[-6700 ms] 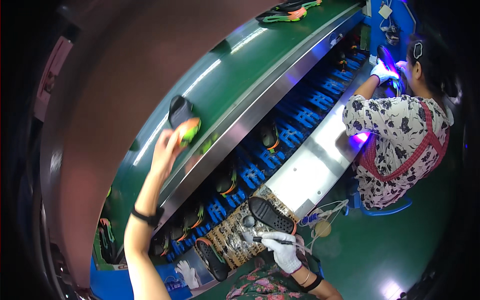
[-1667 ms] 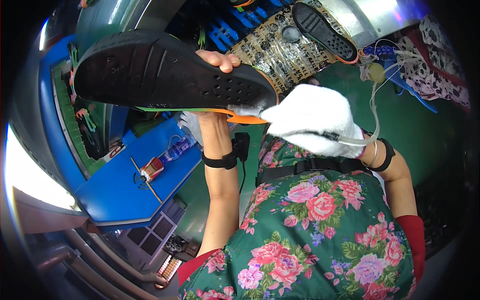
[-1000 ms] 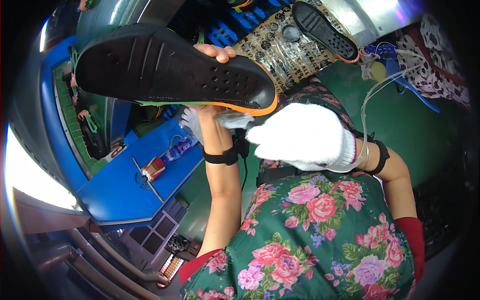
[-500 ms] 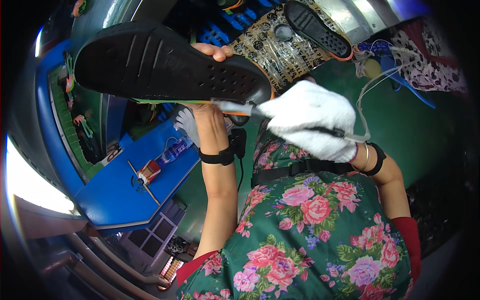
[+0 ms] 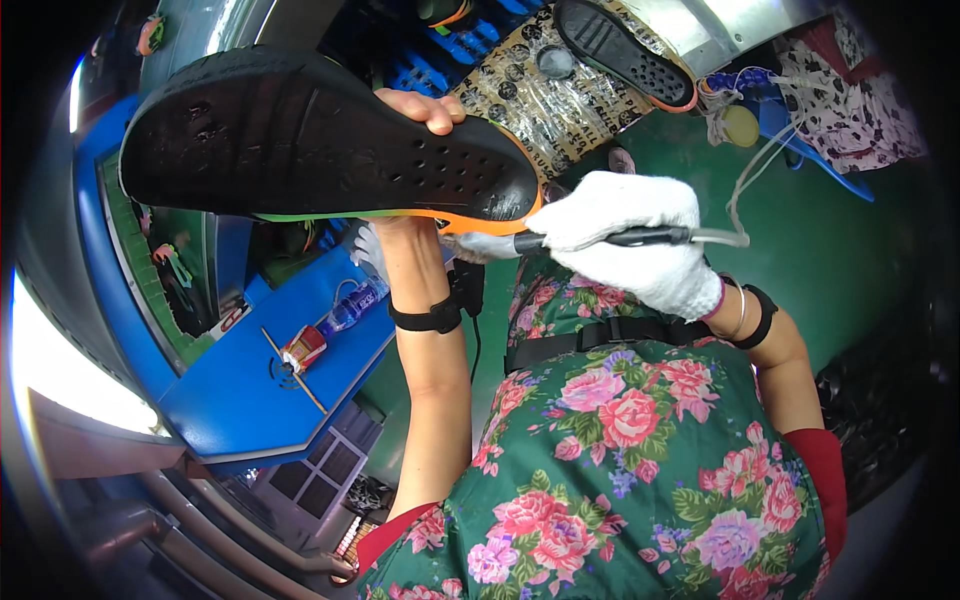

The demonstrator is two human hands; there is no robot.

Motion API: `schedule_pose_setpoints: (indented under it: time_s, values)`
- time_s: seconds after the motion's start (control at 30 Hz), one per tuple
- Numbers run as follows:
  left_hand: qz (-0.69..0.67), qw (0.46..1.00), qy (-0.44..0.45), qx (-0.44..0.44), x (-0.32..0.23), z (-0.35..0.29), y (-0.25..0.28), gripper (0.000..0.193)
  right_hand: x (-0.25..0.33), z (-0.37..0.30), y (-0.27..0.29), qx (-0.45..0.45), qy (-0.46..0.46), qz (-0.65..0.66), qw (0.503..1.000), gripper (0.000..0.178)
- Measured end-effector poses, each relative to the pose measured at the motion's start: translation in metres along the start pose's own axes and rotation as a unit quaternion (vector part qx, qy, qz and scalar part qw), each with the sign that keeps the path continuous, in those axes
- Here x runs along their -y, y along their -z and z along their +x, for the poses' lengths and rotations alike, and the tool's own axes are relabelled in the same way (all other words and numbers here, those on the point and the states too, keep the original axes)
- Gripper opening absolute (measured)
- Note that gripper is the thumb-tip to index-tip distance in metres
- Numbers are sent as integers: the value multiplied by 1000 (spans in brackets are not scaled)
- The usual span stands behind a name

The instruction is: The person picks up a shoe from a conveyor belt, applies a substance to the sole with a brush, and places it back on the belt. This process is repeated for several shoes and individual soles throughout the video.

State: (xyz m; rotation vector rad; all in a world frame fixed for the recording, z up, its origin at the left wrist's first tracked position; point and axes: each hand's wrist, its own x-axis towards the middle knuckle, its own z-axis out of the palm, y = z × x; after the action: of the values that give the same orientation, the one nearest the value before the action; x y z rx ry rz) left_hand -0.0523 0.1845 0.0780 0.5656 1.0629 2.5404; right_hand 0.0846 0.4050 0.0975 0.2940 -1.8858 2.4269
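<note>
My bare left hand grips a black shoe sole around its narrower middle, fingers over the far edge. The sole's underside faces me, with wet-looking patches, rows of small holes at the right end and a green-and-orange side edge. My right hand, in a white knit glove, is closed around a brush with a dark handle. A pale tube runs from the handle's rear end. The bristles sit just below the orange edge; whether they touch it I cannot tell.
Another black sole lies on a taped cardboard surface beside a small round clear lid-like piece. On the blue bench at left are a plastic bottle, a red packet, a thin stick and a grey-white glove.
The sole has shifted slightly left and tilted, showing more of its orange edge. The brush has moved from the sole's lower edge to a little lower and right.
</note>
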Motion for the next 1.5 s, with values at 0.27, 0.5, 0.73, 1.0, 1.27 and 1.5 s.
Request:
schedule_pose_setpoints:
  time_s: [0.27,0.5,0.73,1.0,1.27,1.5]
  values:
    - [-10,1000,-4,6,6,2,-5,52,-1,1,14,2,130,-192,973,21]
    - [-34,997,27,63,8,10,0,75,-11,2,10,77,90,8,993,24]
    - [-20,991,130,36,4,14,-6,110,-16,-2,11,72,223,-251,939,28]
    - [-61,969,230,72,2,11,11,134,-29,11,15,149,230,-166,947,25]
    - [23,940,341,-17,7,16,22,130,-17,35,25,222,239,-140,935,28]
    - [-201,901,366,-122,12,3,13,110,-1,42,28,157,-7,57,986,12]
